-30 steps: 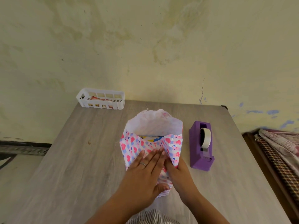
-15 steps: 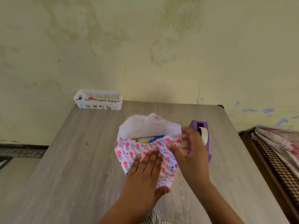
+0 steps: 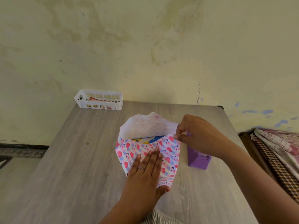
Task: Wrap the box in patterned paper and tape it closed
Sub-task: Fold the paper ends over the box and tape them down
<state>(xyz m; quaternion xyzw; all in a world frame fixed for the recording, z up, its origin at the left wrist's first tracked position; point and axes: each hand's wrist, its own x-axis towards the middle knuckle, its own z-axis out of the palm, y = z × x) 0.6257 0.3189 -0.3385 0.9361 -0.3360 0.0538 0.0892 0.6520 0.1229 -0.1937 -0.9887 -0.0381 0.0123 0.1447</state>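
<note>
The fingers of the left hand lie straight and close together, pressed flat on the folded front flap of the heart-patterned pink, blue and white wrapping paper at centre frame; a ring sits on one finger, and the thumb reaches the lower edge of the paper. The thumb and forefinger of the right hand are curled together in a pinch at centre right, above the top of the purple plastic tape dispenser; whether they hold tape cannot be told, because the hand covers the roll. The fingertips sit just beside the upper right corner of the patterned flap. The box lies inside the paper at centre frame, with only a yellow, white and blue strip showing between the patterned flap and the white inner face of the rear flap, which stands up behind it. The dispenser stands just right of the wrapped package, its upper half hidden by the right hand. All rest on the grey wood-grain table. A white slotted plastic basket holding red-printed packets sits at the table's far left corner against the stained cream wall, well apart from the package. Folded patterned cloths lie at the right edge of the frame. A striped garment shows at bottom centre.
</note>
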